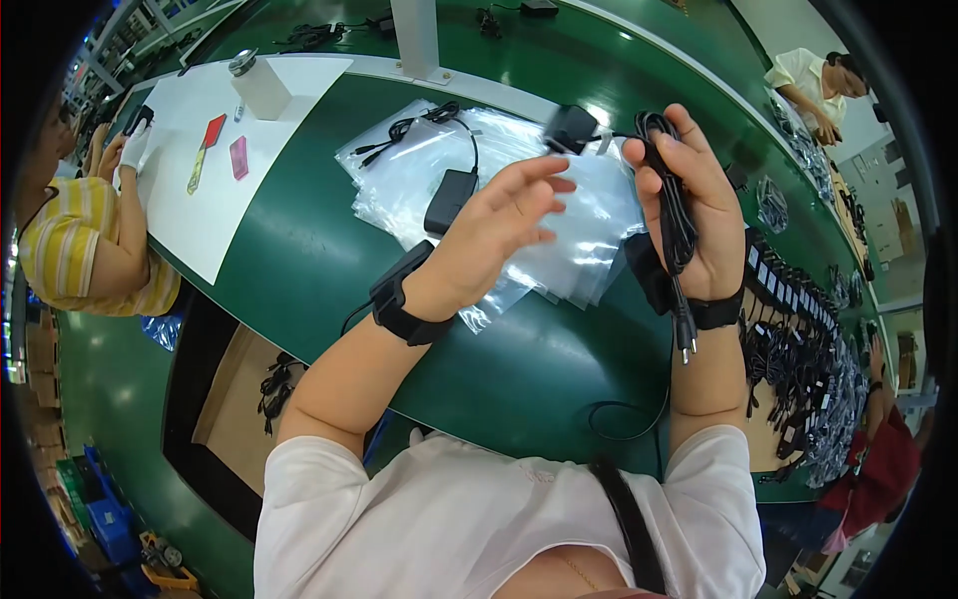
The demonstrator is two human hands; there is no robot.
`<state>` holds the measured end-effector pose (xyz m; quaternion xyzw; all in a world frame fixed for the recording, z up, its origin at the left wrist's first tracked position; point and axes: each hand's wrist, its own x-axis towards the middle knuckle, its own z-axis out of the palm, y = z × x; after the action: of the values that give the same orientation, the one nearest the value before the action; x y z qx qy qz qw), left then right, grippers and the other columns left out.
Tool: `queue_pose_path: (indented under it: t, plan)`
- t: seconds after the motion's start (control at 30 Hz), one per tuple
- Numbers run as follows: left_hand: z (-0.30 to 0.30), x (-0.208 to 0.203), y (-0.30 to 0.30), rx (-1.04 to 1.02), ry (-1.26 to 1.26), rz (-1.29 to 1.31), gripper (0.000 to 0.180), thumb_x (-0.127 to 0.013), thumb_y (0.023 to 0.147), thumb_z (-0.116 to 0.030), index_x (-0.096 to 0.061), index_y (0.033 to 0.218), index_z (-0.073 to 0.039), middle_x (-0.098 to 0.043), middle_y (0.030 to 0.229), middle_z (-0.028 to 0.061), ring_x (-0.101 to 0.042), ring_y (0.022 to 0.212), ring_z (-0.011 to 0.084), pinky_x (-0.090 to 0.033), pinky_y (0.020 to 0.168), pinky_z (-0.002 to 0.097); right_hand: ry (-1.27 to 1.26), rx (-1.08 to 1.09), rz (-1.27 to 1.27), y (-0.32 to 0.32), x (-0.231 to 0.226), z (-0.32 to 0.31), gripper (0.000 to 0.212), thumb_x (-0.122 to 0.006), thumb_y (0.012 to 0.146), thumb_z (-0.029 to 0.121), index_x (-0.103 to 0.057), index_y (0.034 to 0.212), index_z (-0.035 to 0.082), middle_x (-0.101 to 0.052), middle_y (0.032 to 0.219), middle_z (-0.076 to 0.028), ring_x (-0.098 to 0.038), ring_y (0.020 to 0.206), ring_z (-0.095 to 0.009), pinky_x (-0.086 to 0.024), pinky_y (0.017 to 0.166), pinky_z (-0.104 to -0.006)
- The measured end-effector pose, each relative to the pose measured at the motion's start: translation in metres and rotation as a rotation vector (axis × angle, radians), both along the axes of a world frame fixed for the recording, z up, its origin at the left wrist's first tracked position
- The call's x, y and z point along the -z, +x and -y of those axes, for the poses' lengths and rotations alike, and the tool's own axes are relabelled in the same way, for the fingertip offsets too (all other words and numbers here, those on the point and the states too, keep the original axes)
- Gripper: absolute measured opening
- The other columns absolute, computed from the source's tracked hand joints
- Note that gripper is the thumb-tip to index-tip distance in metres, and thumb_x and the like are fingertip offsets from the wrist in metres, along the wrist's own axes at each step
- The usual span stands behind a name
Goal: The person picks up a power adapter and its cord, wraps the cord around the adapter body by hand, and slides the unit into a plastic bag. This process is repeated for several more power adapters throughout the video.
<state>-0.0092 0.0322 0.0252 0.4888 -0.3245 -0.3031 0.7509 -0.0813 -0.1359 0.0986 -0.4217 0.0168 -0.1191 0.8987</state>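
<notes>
My right hand [711, 215] is wrapped round the bundled black cable [675, 225] of a power adapter. Two barrel-type plug ends [686, 334] hang below the palm. The black adapter body [571, 130], blurred, sticks out to the left at the cable's other end. My left hand [504, 225] has its fingers spread and holds nothing; it is apart from that adapter. Beneath my hands lies a stack of clear plastic bags [584, 215]. Another black power adapter [451, 200] rests on the bags just beyond my left hand, with its tied cable [409, 125] further off.
Rows of black adapters with cables [793, 299] fill a tray at the right. A white sheet [200, 220] at the left carries a metal-topped bottle [259, 85], a red-and-yellow cutter [207, 150] and a pink block [239, 158]. Co-workers [90, 235] sit on both sides. A metal post [415, 40] rises behind the bags.
</notes>
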Motion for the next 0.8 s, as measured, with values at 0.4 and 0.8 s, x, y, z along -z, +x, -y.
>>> queue_pose_path:
  t: [0.4, 0.8]
  plan:
    - [-0.010, 0.000, 0.021, -0.314, -0.414, -0.755, 0.029, -0.062, 0.081, -0.019, -0.047, 0.097, -0.001, -0.056, 0.097, 0.0124, -0.056, 0.094, 0.0241, -0.046, 0.086, 0.0395, -0.472, -0.354, -0.142, -0.016, 0.026, -0.004, 0.045, -0.062, 0.065, -0.006, -0.046, 0.107, -0.002, -0.054, 0.089, -0.014, -0.061, 0.064, -0.020, -0.046, 0.044, -0.0218]
    - [0.000, 0.001, 0.007, -0.239, 0.003, -0.262, 0.082, -0.062, 0.072, 0.001, -0.012, 0.136, -0.008, -0.045, 0.098, 0.0075, -0.048, 0.080, 0.0118, -0.043, 0.070, 0.0254, -0.683, 0.175, 0.048, -0.002, 0.060, -0.013, 0.043, -0.058, 0.073, -0.007, -0.049, 0.115, -0.006, -0.054, 0.108, -0.011, -0.053, 0.097, -0.016, -0.043, 0.082, -0.0252]
